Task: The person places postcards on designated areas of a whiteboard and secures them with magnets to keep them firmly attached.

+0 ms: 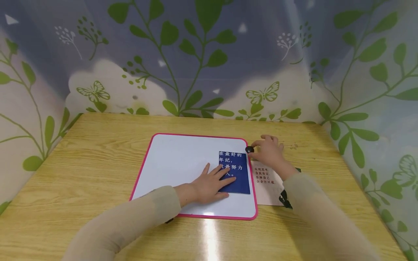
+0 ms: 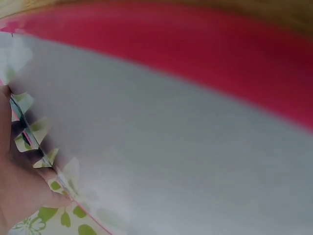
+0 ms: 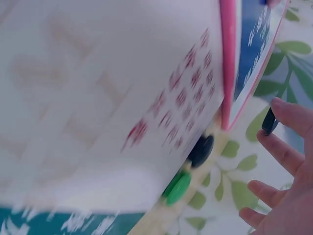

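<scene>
A whiteboard [image 1: 183, 159] with a pink frame lies on the table, and a dark blue card [image 1: 240, 183] with white Chinese characters sits at its right side. My left hand [image 1: 207, 186] rests on the card's left part with fingers spread, covering some of the characters. At the card's upper right corner, my right hand [image 1: 269, 152] pinches a black round magnet [image 1: 249, 149] between thumb and index finger, right over the board's pink edge. In the right wrist view the same magnet [image 3: 269, 121] shows edge-on between the fingertips.
A pale card [image 1: 266, 192] with dark red characters and a green edge lies right of the board, partly under my right forearm. Beyond it in the right wrist view are another black magnet [image 3: 200, 151] and a green magnet [image 3: 178, 188]. A leaf-patterned curtain [image 1: 202, 72] surrounds the table [image 1: 81, 174].
</scene>
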`<action>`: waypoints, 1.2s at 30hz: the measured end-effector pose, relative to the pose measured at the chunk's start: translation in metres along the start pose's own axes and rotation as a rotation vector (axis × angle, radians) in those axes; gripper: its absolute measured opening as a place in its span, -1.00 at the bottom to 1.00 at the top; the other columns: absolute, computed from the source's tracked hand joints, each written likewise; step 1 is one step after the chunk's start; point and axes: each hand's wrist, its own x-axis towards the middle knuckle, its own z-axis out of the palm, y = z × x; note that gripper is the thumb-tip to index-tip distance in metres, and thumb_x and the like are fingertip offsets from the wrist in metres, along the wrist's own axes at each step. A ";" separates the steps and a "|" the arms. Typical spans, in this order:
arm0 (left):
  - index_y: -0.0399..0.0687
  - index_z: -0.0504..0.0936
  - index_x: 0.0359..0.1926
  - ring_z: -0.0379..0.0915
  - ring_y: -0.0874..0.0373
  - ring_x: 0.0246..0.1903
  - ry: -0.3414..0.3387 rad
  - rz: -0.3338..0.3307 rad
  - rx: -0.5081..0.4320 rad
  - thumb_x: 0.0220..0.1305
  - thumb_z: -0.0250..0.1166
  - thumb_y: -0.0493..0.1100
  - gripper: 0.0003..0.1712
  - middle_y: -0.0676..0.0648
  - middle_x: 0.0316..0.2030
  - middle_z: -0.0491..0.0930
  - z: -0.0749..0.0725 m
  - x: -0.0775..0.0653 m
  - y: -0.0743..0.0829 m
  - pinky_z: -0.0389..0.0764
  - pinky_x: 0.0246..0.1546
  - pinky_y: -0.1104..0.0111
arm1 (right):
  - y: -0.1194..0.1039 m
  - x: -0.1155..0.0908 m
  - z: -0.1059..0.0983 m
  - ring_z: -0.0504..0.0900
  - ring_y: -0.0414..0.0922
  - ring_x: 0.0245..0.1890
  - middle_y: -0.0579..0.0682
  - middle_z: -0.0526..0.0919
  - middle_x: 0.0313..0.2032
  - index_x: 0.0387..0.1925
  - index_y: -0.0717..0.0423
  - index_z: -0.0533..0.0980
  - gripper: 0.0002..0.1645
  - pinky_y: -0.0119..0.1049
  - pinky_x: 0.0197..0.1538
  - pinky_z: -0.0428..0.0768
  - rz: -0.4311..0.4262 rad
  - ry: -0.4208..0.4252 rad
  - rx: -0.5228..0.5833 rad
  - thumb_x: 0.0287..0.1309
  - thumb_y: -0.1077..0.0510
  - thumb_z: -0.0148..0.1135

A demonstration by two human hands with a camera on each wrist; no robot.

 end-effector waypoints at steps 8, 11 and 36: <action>0.38 0.03 0.43 -0.23 -0.06 0.47 0.005 0.000 0.027 0.35 -0.14 0.32 -0.33 0.01 0.48 -0.08 0.000 0.000 -0.001 -0.19 0.38 -0.14 | -0.023 0.005 0.011 -0.03 0.34 0.35 0.27 0.14 0.36 0.02 0.04 0.57 -0.50 0.41 0.23 -0.03 -0.032 -0.029 -0.039 0.09 -0.13 0.27; 0.38 0.03 0.43 -0.23 -0.05 0.47 0.005 0.000 0.033 0.35 -0.15 0.32 -0.33 0.01 0.48 -0.09 0.001 0.000 -0.001 -0.19 0.38 -0.14 | -0.027 0.006 0.014 -0.02 0.35 0.35 0.28 0.15 0.35 -0.01 0.03 0.58 -0.53 0.42 0.22 -0.02 -0.045 -0.019 -0.034 0.09 -0.11 0.28; 0.35 0.03 0.43 -0.23 -0.06 0.46 0.005 0.009 0.029 0.36 -0.16 0.31 -0.33 0.00 0.48 -0.09 0.000 0.001 -0.002 -0.19 0.38 -0.14 | -0.040 0.012 0.033 0.02 0.34 0.35 0.29 0.20 0.33 -0.04 0.03 0.60 -0.57 0.44 0.25 -0.05 -0.052 -0.036 -0.074 0.08 -0.08 0.29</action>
